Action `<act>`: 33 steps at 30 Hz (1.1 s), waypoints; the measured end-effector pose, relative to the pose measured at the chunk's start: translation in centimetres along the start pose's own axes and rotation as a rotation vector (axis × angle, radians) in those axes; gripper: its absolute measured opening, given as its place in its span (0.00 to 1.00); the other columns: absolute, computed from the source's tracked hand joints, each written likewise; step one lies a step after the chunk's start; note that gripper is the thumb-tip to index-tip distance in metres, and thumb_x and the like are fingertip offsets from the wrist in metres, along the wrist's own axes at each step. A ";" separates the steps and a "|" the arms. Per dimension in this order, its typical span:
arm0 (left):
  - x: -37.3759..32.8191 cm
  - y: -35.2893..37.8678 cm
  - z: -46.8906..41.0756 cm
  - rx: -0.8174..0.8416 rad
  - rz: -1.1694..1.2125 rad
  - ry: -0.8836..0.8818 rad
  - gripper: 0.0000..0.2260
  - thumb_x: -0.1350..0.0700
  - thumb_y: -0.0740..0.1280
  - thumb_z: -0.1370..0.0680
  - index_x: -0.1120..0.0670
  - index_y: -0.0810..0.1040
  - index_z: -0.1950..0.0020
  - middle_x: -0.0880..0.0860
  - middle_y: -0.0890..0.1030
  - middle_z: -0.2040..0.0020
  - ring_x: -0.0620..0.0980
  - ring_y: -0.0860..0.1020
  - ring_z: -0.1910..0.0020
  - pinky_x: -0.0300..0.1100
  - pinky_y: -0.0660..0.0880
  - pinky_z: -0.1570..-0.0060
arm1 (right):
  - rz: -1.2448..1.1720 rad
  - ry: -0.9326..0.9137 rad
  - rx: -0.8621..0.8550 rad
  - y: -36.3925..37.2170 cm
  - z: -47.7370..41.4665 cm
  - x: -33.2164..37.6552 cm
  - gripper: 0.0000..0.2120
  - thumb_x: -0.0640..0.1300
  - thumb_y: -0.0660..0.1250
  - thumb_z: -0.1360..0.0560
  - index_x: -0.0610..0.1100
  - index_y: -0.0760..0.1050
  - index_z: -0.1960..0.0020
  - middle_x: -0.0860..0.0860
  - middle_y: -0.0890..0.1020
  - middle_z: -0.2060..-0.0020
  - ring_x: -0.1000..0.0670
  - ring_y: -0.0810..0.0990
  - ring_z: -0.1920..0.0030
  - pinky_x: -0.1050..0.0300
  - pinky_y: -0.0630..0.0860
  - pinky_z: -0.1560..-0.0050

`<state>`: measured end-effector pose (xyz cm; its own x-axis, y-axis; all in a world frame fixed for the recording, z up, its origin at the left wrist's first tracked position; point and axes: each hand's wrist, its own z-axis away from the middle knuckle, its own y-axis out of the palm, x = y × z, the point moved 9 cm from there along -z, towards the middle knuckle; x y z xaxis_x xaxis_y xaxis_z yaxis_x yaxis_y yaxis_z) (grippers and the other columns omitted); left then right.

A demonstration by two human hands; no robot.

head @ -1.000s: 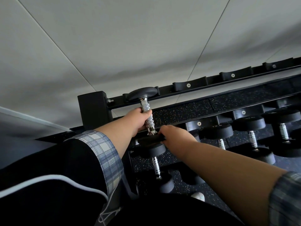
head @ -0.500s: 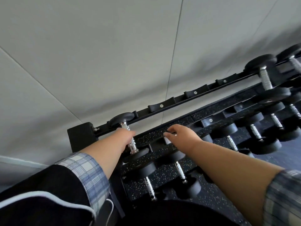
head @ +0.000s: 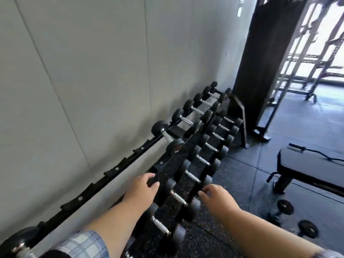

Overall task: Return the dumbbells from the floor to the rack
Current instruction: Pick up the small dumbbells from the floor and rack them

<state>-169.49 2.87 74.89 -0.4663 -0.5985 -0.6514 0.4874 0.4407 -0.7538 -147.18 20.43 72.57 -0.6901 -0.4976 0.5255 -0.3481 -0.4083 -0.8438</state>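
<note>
A black dumbbell rack (head: 119, 169) runs along the grey wall from lower left to upper right. Its top tier holds one small dumbbell (head: 17, 244) at the near left end and several bigger ones (head: 167, 137) further along. Several more lie on the lower tiers (head: 193, 176). My left hand (head: 141, 189) hovers empty over the rack's front rail, fingers loosely apart. My right hand (head: 216, 197) hangs empty over the lower tier. Two dumbbells lie on the floor at the right (head: 283, 206) (head: 308, 229).
A black weight bench (head: 309, 168) stands on the dark rubber floor to the right, with a bar (head: 320, 153) behind it. A dark pillar (head: 268, 58) and metal frames (head: 305, 58) rise at the far right near bright windows.
My left hand has let go of the small dumbbell, which now rests at the rack's near end. Both hands have drawn back empty, and my view has swung right along the rack.
</note>
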 end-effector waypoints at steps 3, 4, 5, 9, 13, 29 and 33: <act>-8.9 6.3 0.8 0.128 -0.002 0.194 0.19 0.44 0.66 0.25 0.45 0.74 0.35 0.47 0.77 0.37 0.46 0.75 0.43 0.40 0.72 0.42 | 0.018 0.137 -0.079 -6.3 2.9 -8.7 0.10 0.53 0.65 0.23 0.50 0.82 0.46 0.51 0.81 0.49 0.49 0.80 0.46 0.61 0.70 0.53; -11.7 8.2 1.4 0.168 -0.010 0.246 0.19 0.44 0.66 0.25 0.44 0.74 0.35 0.46 0.76 0.37 0.44 0.75 0.44 0.38 0.71 0.43 | 0.004 0.190 -0.107 -8.3 4.2 -11.3 0.10 0.51 0.65 0.23 0.50 0.81 0.45 0.51 0.81 0.48 0.49 0.80 0.46 0.61 0.71 0.53; -14.3 9.8 2.1 0.203 -0.012 0.300 0.19 0.43 0.66 0.25 0.44 0.74 0.35 0.45 0.75 0.38 0.43 0.74 0.45 0.37 0.70 0.44 | -0.011 0.240 -0.140 -10.2 5.6 -13.7 0.11 0.50 0.64 0.23 0.49 0.81 0.44 0.51 0.81 0.46 0.49 0.80 0.45 0.60 0.72 0.51; -23.4 15.2 5.3 0.320 -0.035 0.525 0.21 0.42 0.66 0.26 0.43 0.72 0.33 0.45 0.74 0.35 0.43 0.75 0.41 0.39 0.70 0.38 | -0.059 0.437 -0.281 -16.4 12.4 -21.9 0.14 0.51 0.66 0.23 0.48 0.79 0.39 0.50 0.81 0.41 0.49 0.79 0.41 0.56 0.73 0.41; -29.5 19.0 9.0 0.442 -0.083 0.726 0.24 0.40 0.65 0.25 0.43 0.69 0.31 0.44 0.72 0.32 0.43 0.70 0.33 0.39 0.65 0.33 | -0.131 0.604 -0.434 -19.3 20.3 -25.9 0.17 0.53 0.66 0.22 0.47 0.77 0.36 0.49 0.81 0.39 0.49 0.78 0.39 0.55 0.73 0.38; -39.9 34.7 37.9 0.962 -0.221 1.334 0.29 0.37 0.65 0.28 0.44 0.68 0.29 0.45 0.71 0.31 0.43 0.71 0.34 0.37 0.65 0.33 | -0.263 1.503 -0.905 -13.9 66.8 -29.9 0.25 0.58 0.66 0.23 0.51 0.72 0.29 0.51 0.77 0.32 0.51 0.79 0.39 0.58 0.72 0.39; -39.8 37.7 47.8 1.028 -0.283 1.452 0.28 0.37 0.66 0.28 0.45 0.69 0.30 0.47 0.74 0.32 0.45 0.72 0.34 0.38 0.66 0.34 | -0.315 1.667 -0.932 -9.8 75.8 -29.6 0.26 0.58 0.66 0.23 0.50 0.72 0.28 0.49 0.77 0.33 0.48 0.78 0.38 0.54 0.74 0.39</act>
<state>-97.26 11.27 76.50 -0.5396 0.6777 -0.4996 0.2383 -0.4462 -0.8626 -75.28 -18.81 73.52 -0.1650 0.8473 0.5048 -0.3487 0.4287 -0.8335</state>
